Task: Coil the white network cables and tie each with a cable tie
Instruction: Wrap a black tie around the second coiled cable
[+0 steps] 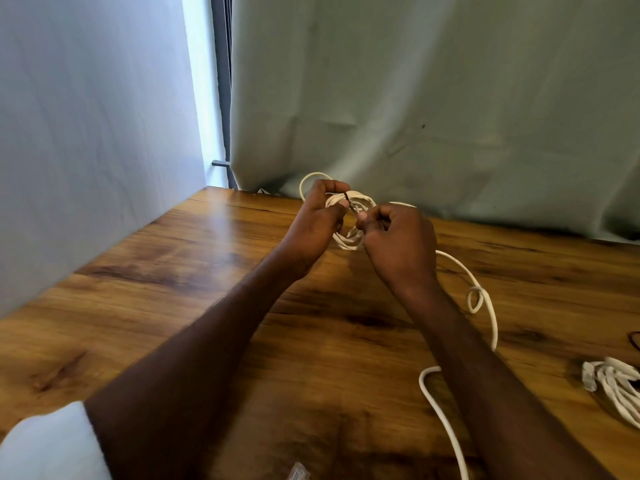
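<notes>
With the coiled white cable point(349, 220) held above the desk point(207, 289), left hand point(320, 216) gripping the coil and right hand point(394, 237) pinching the dark tie point(350, 205), draw the tie snug while keeping loops aligned.

Home room, wooden table point(180, 306), green curtain point(415, 98)

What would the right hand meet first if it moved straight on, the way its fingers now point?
The right hand points left toward the left hand. First it would likely meet the dark cable tie on the coiled white cable, then the left fingers; depth is unclear.
</notes>
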A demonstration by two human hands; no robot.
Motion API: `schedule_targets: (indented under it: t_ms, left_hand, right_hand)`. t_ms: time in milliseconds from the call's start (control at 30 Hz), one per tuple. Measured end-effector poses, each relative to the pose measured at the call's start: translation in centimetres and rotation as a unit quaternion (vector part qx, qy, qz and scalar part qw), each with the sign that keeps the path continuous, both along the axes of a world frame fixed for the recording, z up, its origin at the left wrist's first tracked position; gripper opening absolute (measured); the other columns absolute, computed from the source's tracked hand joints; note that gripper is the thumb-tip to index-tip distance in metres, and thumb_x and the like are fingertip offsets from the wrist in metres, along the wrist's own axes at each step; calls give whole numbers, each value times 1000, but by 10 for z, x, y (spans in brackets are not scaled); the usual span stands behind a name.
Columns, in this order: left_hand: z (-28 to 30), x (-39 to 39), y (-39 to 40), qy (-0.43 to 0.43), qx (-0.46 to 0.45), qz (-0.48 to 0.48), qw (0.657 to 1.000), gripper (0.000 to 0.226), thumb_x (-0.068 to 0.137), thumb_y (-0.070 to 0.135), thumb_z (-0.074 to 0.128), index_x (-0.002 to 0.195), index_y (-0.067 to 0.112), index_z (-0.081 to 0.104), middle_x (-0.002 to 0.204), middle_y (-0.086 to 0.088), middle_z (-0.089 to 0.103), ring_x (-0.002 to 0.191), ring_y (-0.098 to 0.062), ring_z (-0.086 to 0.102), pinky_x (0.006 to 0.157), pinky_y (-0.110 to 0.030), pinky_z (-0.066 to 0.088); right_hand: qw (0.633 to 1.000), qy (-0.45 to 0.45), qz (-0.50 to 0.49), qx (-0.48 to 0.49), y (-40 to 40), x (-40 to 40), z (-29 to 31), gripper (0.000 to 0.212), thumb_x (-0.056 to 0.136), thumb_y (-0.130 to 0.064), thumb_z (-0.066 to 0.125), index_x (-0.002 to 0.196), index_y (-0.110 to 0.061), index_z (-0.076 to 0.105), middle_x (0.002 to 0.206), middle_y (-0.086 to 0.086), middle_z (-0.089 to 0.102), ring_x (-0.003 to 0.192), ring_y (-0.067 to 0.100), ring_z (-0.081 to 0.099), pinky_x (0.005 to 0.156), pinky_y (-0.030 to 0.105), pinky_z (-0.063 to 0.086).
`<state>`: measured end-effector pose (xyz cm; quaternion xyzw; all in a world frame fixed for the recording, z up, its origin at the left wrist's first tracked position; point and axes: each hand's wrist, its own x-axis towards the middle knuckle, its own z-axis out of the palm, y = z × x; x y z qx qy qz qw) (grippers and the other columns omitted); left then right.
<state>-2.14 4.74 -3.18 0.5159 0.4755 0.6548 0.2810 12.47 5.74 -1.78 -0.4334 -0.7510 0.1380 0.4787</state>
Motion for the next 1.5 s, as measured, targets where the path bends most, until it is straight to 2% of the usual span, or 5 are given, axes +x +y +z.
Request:
schedule_targets:
  t_ms: [500, 767, 1000, 1233, 1500]
  left_hand:
    - [3, 13, -5, 245, 72, 7, 967, 14, 102, 1, 54, 115, 6, 54, 94, 10, 60, 79, -3, 55, 70, -27, 44]
    - [10, 22, -15, 231, 40, -124, 964, 24, 106, 0, 53, 126, 11, 49, 86, 1, 54, 69, -15, 49, 61, -37, 45]
    - [24, 32, -27, 212, 68, -210, 952, 29, 102, -9, 55, 129, -5, 46, 102, -29, 62, 75, -27, 58, 61, -28, 50]
    - [18, 39, -22, 171, 93, -62, 979, 16, 103, -5, 55, 116, -1, 62, 89, -20, 68, 68, -26, 59, 58, -32, 54]
    - [11, 22, -11, 214, 82, 144, 963, 19, 100, 2, 57, 113, 15, 58, 101, 1, 66, 84, -11, 63, 70, -31, 53]
  right_hand:
    - [982, 177, -59, 25, -1, 10, 9, 17, 99, -28, 67, 85, -24, 77, 73, -14, 68, 70, 5, 65, 61, 27, 49]
    - [982, 67, -111, 137, 18, 29, 12, 18, 98, -34, 67, 97, -23, 81, 92, -6, 76, 86, 19, 67, 67, 37, 54]
    - [941, 249, 87, -213, 26, 42, 15, 25, 81, -25, 84, 73, -3, 77, 69, 24, 71, 59, 26, 67, 60, 40, 55]
    - [857, 308, 131, -391, 17, 37, 20, 25, 90, -11, 74, 65, -12, 75, 68, 9, 73, 51, 19, 69, 57, 28, 58]
    - [924, 269, 84, -257, 8, 21, 25, 52, 101, -63, 49, 86, -21, 76, 85, -1, 79, 85, 21, 73, 75, 36, 52]
